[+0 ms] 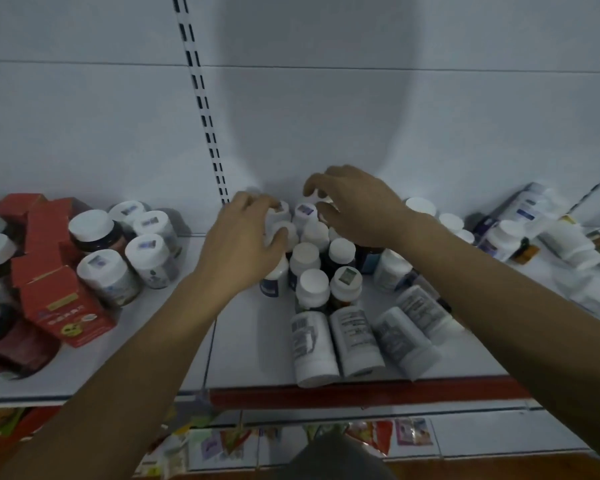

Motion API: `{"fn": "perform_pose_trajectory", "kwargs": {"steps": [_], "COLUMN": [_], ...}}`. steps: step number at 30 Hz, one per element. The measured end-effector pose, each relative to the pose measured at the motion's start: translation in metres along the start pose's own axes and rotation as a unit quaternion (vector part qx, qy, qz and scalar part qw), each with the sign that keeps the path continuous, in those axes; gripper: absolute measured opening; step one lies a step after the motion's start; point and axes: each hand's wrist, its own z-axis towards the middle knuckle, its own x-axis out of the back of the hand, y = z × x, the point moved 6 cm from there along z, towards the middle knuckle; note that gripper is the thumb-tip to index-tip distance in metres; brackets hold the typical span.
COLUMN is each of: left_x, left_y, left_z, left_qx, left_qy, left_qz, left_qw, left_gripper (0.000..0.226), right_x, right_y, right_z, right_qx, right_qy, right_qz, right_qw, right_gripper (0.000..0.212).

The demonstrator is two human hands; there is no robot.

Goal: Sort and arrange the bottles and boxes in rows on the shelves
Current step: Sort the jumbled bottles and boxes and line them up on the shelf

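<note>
My left hand [246, 237] wraps around a small white-capped bottle [280, 233] at the back of the white metal shelf [250, 341], hiding most of it. My right hand [354, 209] hovers with fingers spread over another white bottle [305, 211], and whether it touches is hard to see.

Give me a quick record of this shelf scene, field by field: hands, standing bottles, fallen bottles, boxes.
left hand: curled on a white-capped bottle at the back of the middle cluster
right hand: fingers arched over a rear bottle; grip unclear
standing bottles: packed upright between the hands
fallen bottles: several on their sides near the shelf edge
red boxes: left side, tilted, unaligned
</note>
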Motion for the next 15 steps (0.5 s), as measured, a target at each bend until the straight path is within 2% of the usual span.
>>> {"fn": "perform_pose_trajectory", "kwargs": {"steps": [2, 5, 7, 10, 15], "left_x": [0.013, 0.009, -0.002, -0.016, -0.031], "left_y": [0.017, 0.04, 0.044, 0.042, 0.027], "left_z": [-0.011, -0.032, -0.045, -0.061, -0.092], "left_qx": [-0.083, -0.164, -0.197, -0.209, -0.146], "left_qy": [-0.013, -0.143, -0.19, -0.195, -0.188], "left_qz": [-0.013, 0.01, 0.033, -0.001, -0.088], "left_qw": [0.996, 0.976, 0.961, 0.958, 0.967], "left_gripper": [0.031, 0.024, 0.029, 0.037, 0.061], "right_x": [0.008, 0.01, 0.008, 0.001, -0.023], "right_y": [-0.001, -0.006, -0.012, -0.024, -0.039], "right_z": [-0.024, -0.061, -0.082, -0.11, -0.147], "right_qx": [0.02, 0.051, 0.064, 0.07, 0.079], "right_qy": [0.002, -0.023, -0.027, -0.036, -0.087], "right_qz": [0.008, 0.042, 0.051, 0.034, 0.0], "right_qw": [1.0, 0.998, 0.996, 0.996, 0.993], "right_gripper": [0.017, 0.013, 0.015, 0.026, 0.057]}}
